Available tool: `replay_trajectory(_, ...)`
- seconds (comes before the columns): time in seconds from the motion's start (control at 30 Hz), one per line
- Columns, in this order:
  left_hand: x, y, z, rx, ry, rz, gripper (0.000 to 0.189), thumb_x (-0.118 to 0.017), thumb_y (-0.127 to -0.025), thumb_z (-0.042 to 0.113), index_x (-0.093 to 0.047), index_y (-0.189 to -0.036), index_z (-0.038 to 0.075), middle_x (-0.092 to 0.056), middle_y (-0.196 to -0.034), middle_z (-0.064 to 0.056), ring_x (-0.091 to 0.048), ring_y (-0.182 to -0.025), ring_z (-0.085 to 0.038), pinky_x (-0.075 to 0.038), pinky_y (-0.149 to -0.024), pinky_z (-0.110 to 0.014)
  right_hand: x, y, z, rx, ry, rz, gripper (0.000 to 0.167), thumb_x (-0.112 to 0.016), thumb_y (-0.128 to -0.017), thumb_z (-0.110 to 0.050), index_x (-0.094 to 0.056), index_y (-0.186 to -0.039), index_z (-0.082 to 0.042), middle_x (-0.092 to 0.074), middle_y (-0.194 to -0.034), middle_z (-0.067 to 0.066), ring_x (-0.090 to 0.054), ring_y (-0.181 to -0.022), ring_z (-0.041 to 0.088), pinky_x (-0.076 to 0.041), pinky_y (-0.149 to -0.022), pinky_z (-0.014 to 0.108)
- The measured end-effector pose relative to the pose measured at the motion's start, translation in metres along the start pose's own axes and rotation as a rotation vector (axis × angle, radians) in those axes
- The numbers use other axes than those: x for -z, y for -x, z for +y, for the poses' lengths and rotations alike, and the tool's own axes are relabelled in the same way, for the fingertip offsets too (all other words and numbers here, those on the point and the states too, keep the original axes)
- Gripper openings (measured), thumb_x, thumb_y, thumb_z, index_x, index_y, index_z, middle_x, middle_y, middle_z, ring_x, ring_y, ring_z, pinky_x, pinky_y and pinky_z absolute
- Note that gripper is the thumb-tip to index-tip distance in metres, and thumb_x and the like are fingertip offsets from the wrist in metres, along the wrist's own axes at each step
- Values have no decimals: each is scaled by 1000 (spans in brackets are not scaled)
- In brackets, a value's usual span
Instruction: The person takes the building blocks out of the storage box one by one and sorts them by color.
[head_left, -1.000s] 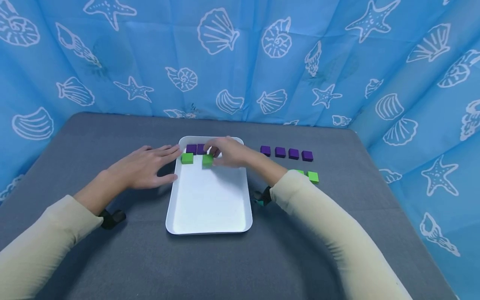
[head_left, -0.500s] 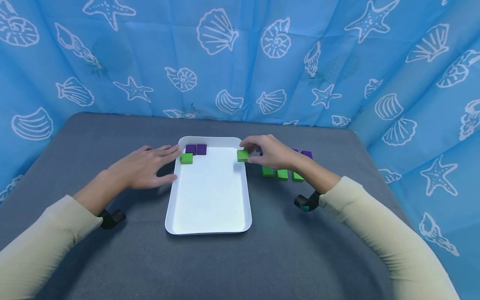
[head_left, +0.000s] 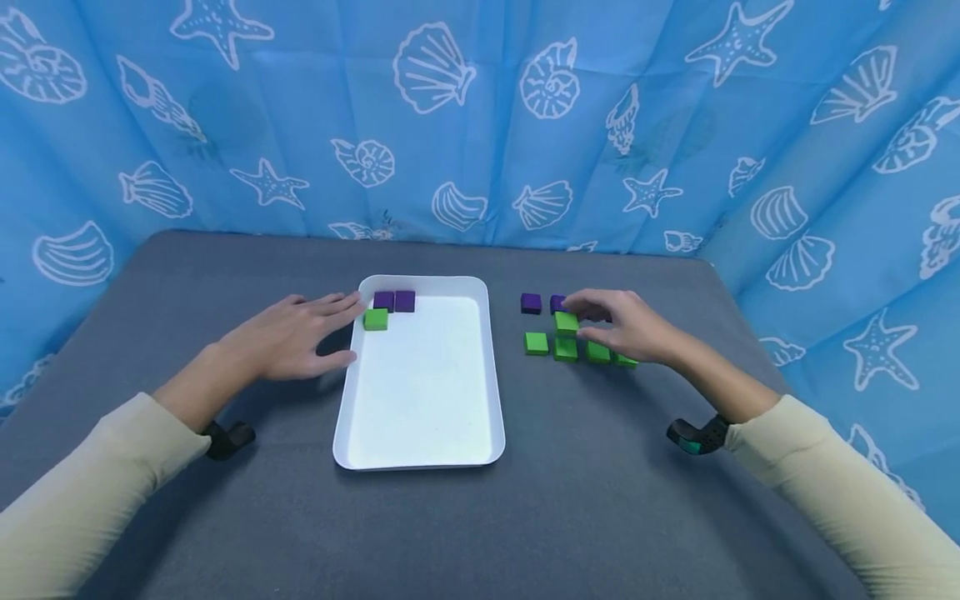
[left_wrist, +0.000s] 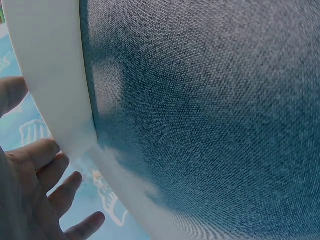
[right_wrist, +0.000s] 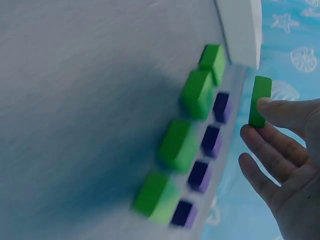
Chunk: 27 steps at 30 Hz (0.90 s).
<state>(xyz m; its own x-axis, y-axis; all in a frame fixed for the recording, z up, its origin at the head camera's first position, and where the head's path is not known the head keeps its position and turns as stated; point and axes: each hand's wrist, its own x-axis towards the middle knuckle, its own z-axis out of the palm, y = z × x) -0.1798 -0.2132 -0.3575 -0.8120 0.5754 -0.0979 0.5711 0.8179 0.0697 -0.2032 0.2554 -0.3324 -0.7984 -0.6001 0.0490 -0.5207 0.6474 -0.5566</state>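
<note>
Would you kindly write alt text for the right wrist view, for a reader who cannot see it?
A right hand pinches a green block, seen against a blue seashell-print curtain. On the gray tabletop lie a slanting row of four more green blocks and, alongside, four purple blocks; part of a white tray shows at the top.

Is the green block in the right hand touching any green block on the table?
Apart. The right wrist view shows it: a strip of table and blue curtain lies between the held block and the row of green blocks.
</note>
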Motion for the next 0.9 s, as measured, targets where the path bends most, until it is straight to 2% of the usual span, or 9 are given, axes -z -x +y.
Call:
replay_trajectory(0.17, -3, 0, -1, 2, 6, -1, 77, -53, -97, 54, -32, -156, 9, -32, -160, -15, -35, -144, -38, -30, -107, -68, 5, 31, 18, -29, 25, 22, 43, -70, -88, 5, -59, -130, 6, -65, -123, 21, -64, -110, 35, -52, -91, 53)
replay_trajectory(0.33, -4, -2, -2, 1, 0, -7, 78, -51, -97, 55, -30, -157, 10, -30, -161, -14, -33, -144, -38, -29, -107, -69, 14, 64, 31, -23, 79, 92, 41, -70, -88, 5, -60, -128, 4, -67, -121, 19, -65, -108, 35, -53, -88, 50)
replay_trajectory(0.43, -3, -3, -3, 0, 0, -9, 78, -52, -97, 55, -30, -157, 10, -29, -161, -14, -33, -145, -38, -29, -107, -70, 19, 83, 39, -26, 119, 145, 40, -71, -88, 4, -62, -126, 2, -68, -119, 16, -66, -105, 33, -55, -85, 40)
replay_trajectory(0.57, -3, -5, -1, -3, 2, -15, 78, -52, -97, 55, -30, -157, 10, -29, -161, -14, -32, -145, -38, -29, -107, -69, 22, 105, 50, -90, 149, 186, 41, -73, -86, 3, -62, -126, 1, -69, -117, 16, -66, -102, 33, -54, -83, 26)
replay_trajectory(0.67, -3, -5, -1, -8, 1, -14, 78, -52, -97, 54, -30, -157, 10, -29, -161, -14, -32, -145, -37, -29, -107, -69, 20, 115, 60, -142, 154, 195, 43, -73, -86, 4, -61, -127, 2, -68, -118, 19, -66, -103, 35, -55, -83, 33)
replay_trajectory(0.8, -3, -3, -2, -8, -4, -6, 77, -52, -97, 54, -31, -156, 9, -30, -160, -14, -33, -145, -37, -30, -107, -68, 12, 118, 66, -141, 155, 215, 41, -72, -86, 6, -61, -126, 4, -68, -117, 21, -65, -104, 38, -54, -81, 47)
replay_trajectory(0.9, -3, -2, -2, -6, 0, -3, 77, -52, -97, 54, -31, -156, 9, -30, -160, -15, -33, -145, -37, -30, -107, -69, 8, 117, 68, -135, 152, 222, 41, -71, -85, 8, -62, -124, 5, -68, -116, 22, -65, -103, 39, -54, -80, 52)
